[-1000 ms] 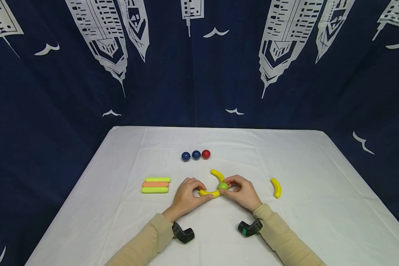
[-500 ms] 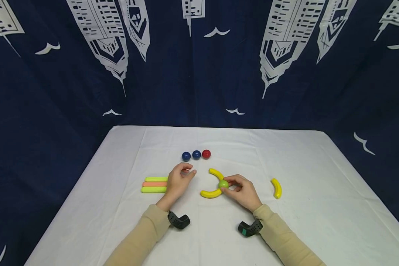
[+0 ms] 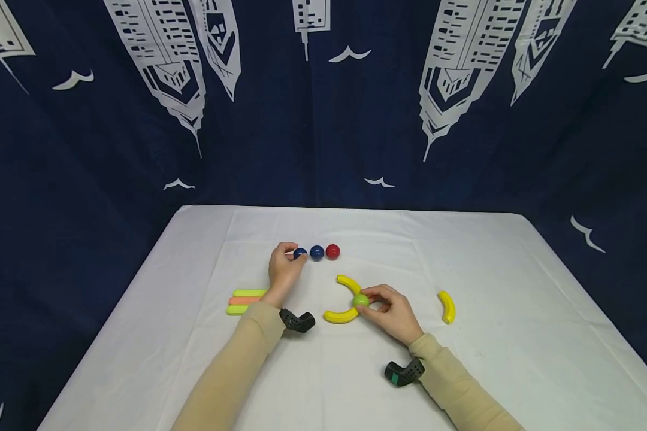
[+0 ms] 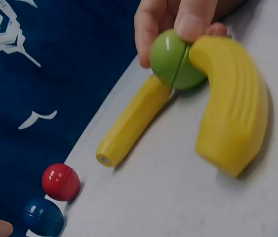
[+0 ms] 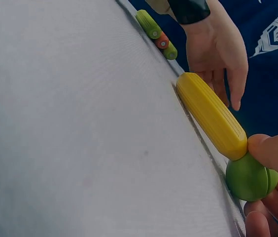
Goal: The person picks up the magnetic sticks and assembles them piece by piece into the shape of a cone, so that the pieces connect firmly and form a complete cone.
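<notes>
1. The green ball point(image 3: 360, 300) is pinched by the right hand point(image 3: 393, 314).
2. It is touched by the lower banana point(image 3: 340, 316) at its 8 o'clock and the upper banana point(image 3: 348, 283) at 11.
3. At 10 o'clock from it, the leftmost blue ball point(image 3: 299, 253) is held between thumb and fingers of the left hand point(image 3: 283, 270).

The white-clothed table point(image 3: 350, 389) bears three balls point(image 3: 317, 253) toward its far edge, sticks point(image 3: 244, 301) toward its left, a yellow piece point(image 3: 446, 307) toward its right. Between, two more yellow pieces point(image 3: 340, 316) touch a green ball point(image 3: 360, 300).

Beige sleeves point(image 3: 232, 365); black wrist cameras point(image 3: 298, 322)
</notes>
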Motion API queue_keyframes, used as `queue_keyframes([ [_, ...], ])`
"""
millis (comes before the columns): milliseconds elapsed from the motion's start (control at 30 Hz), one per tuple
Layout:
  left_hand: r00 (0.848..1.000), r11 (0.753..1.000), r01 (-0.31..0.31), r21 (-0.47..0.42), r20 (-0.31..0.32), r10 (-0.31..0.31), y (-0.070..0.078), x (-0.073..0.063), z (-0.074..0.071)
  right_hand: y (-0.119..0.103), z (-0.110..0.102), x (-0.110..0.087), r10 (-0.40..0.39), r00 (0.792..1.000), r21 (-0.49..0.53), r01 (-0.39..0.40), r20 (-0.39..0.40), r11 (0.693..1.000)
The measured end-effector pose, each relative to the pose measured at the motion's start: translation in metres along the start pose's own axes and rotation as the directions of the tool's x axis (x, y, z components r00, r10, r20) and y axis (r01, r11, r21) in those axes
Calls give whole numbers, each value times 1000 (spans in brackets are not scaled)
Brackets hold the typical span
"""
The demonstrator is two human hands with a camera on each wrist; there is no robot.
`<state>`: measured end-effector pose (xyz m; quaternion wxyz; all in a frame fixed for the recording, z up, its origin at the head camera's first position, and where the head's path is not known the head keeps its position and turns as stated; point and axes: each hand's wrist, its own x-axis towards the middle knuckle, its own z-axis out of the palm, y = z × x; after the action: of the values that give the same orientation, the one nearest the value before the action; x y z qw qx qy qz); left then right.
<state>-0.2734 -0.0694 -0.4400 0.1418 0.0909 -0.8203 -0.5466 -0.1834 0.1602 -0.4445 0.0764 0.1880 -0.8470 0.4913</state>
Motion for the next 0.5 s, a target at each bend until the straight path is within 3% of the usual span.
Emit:
queue_keyframes([
  [233, 999, 988, 7, 156, 44, -14, -6, 7, 5, -1, 1, -1, -8, 1000, -4, 8, -1, 1000],
  [500, 997, 985, 1, 170, 70, -13, -10, 14, 7, -2, 0, 0, -11, 1000, -6, 10, -2, 1000],
])
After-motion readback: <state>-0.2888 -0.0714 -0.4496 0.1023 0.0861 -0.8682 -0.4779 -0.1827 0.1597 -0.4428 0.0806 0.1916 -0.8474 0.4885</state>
